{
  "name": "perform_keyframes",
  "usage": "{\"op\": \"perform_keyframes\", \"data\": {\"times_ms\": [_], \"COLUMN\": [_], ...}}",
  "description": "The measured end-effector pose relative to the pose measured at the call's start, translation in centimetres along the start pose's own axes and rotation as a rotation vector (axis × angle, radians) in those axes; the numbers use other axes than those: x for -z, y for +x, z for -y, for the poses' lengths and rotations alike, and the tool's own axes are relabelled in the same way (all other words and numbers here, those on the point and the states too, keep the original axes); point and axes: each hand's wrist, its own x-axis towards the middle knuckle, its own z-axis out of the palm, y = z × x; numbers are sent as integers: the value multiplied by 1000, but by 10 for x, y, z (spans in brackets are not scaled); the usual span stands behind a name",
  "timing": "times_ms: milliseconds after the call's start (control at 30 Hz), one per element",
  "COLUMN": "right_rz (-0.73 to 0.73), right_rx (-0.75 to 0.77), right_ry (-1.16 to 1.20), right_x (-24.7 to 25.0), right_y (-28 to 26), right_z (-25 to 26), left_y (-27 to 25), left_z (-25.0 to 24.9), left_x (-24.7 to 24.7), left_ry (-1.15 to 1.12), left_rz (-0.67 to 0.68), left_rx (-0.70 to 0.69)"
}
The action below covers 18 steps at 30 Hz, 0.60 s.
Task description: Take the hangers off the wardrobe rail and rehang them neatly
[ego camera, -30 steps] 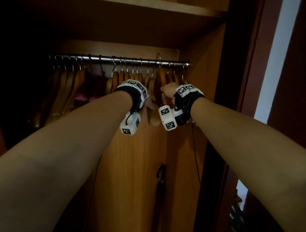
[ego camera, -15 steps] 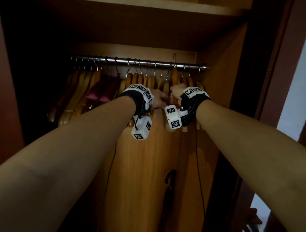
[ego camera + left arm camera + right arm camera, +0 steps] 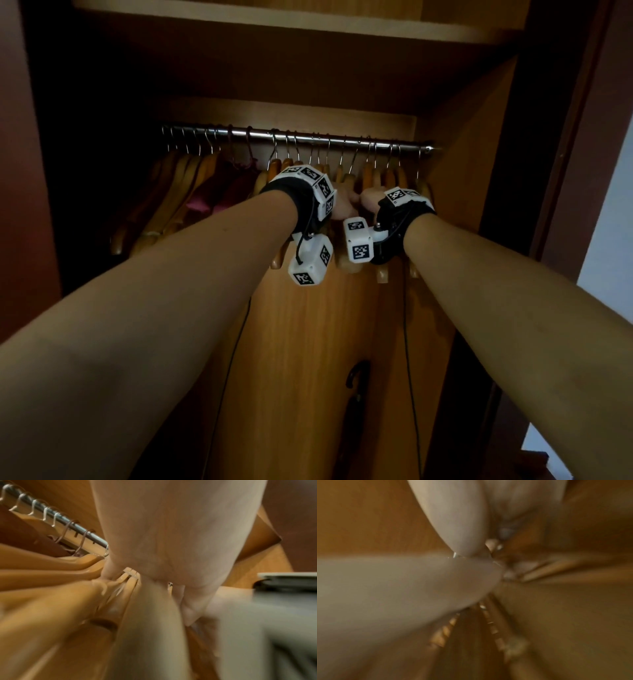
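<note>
A metal rail [image 3: 298, 138] runs across the wardrobe with several wooden hangers [image 3: 380, 178] hooked on it. Both arms reach up to the bunch at its right half. My left hand [image 3: 342, 205] grips the necks of a few wooden hangers [image 3: 72, 566], just under the rail [image 3: 56, 519]. Right beside it, my right hand [image 3: 368, 200] pinches one hanger near its hook. The right wrist view is blurred and shows fingers [image 3: 462, 540] meeting at a metal glint. The wrist units hide the fingertips in the head view.
More wooden hangers [image 3: 178, 192] and a pink garment [image 3: 205, 202] hang at the rail's left end. A shelf [image 3: 274, 24] lies close above. The wardrobe's side panel [image 3: 462, 154] stands just right of the rail. A dark hooked handle [image 3: 354, 377] hangs low on the back wall.
The hanger hook that stood above the rail has come down to rail level among the others. Both hands stay together at the same bunch. My head has turned left.
</note>
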Motion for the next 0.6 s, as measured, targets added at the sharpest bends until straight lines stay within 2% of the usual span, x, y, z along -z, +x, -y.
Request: {"op": "perform_keyframes", "data": {"times_ms": [33, 133, 167, 267, 300, 467, 600], "right_rz": [15, 150, 123, -150, -177, -37, 63], "right_rx": [-21, 7, 18, 130, 150, 115, 31], "right_ry": [-59, 26, 10, -394, -446, -558, -406], "right_x": [1, -1, 0, 3, 5, 3, -3], "right_y": [0, -6, -8, -11, -11, -3, 0], "right_z": [0, -6, -8, -13, -15, -39, -51], "left_y": [-2, 0, 0, 4, 4, 15, 17], "left_z": [0, 1, 1, -2, -4, -14, -14], "left_x": [-1, -4, -4, -4, -4, -15, -29], "left_ry": [-20, -25, -4, 69, 85, 142, 169], "left_rz": [12, 7, -8, -33, -33, -26, -76], "left_rx": [8, 19, 16, 35, 38, 113, 184]}}
